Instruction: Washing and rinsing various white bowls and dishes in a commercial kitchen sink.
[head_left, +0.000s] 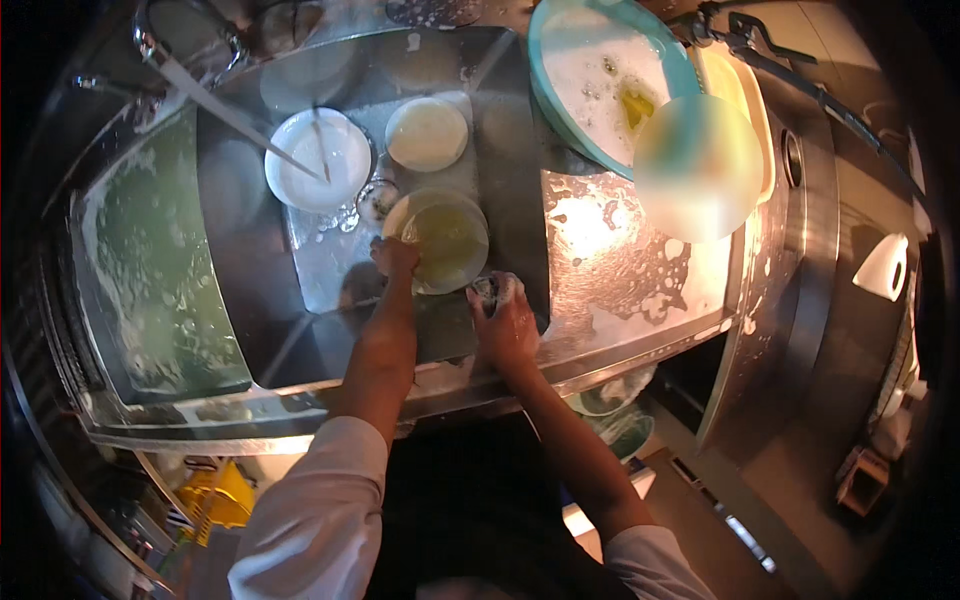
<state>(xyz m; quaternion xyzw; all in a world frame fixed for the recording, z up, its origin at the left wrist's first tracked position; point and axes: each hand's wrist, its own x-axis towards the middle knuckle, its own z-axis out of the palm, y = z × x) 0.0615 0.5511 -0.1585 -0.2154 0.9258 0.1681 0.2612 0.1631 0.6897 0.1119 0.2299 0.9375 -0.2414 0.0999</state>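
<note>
My left hand (395, 257) grips the left rim of a round bowl (446, 236) with yellowish liquid in it, inside the steel sink basin (517, 217). My right hand (504, 315) is closed around a dark, sudsy scrubbing pad (486, 294), just right of and below that bowl. Farther back, water from the faucet (150, 49) runs into a white bowl (300, 187). Another pale round dish (426, 135) rests to its right. The sink drain (377, 201) shows between the bowls.
A second basin (150, 285) on the left holds greenish, foamy water. At the back right, a teal tub (559, 112) of suds stands beside a yellowish plastic container (763, 150), partly behind a blurred patch. Foam lies on the steel drainboard (637, 277). A hose (847, 116) crosses the upper right.
</note>
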